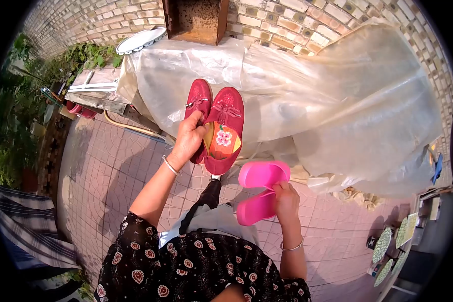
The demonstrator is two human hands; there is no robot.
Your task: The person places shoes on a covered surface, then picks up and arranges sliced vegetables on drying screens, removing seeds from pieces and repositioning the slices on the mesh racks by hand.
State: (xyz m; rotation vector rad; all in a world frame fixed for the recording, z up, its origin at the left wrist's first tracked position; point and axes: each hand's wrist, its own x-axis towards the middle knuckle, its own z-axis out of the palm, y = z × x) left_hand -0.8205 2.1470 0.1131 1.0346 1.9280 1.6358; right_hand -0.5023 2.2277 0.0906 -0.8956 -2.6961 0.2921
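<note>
Over paving, left hand outstretched, fingers gripping red shoes

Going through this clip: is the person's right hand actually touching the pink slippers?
Touching. The head view shows the right hand closed over the edges of the pink slippers, gripping both together with no gap.
</note>
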